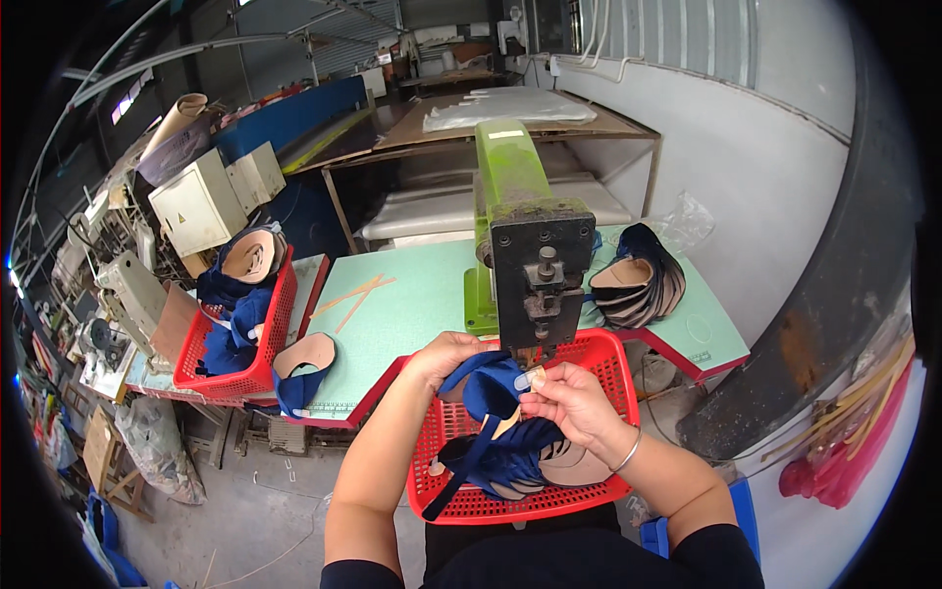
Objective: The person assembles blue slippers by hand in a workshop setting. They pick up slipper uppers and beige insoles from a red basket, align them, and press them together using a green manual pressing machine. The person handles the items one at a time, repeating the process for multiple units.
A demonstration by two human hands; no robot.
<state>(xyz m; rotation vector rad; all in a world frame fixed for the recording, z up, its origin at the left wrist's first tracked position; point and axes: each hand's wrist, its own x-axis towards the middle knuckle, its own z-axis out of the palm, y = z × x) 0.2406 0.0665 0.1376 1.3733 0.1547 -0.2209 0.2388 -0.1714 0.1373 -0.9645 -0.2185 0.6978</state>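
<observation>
Just below the head of a green and black press machine (538,260), my left hand (446,361) is closed on the left side of a navy blue sandal upper (483,388) with a dangling strap. My right hand (577,404) pinches a small clear, shiny piece (528,379) at the upper's right side; what it is exactly I cannot tell. Beneath both hands a red plastic basket (623,378) holds several more navy uppers (505,471) with beige linings. My left fingertips are partly hidden behind the upper.
A pale green worktable (402,294) spreads behind the basket. On it lie a stack of navy uppers (638,280) at right, a single upper (306,363) and thin beige strips (353,294) at left. Another red basket (280,319) of uppers stands far left. A dark pillar (785,363) rises at right.
</observation>
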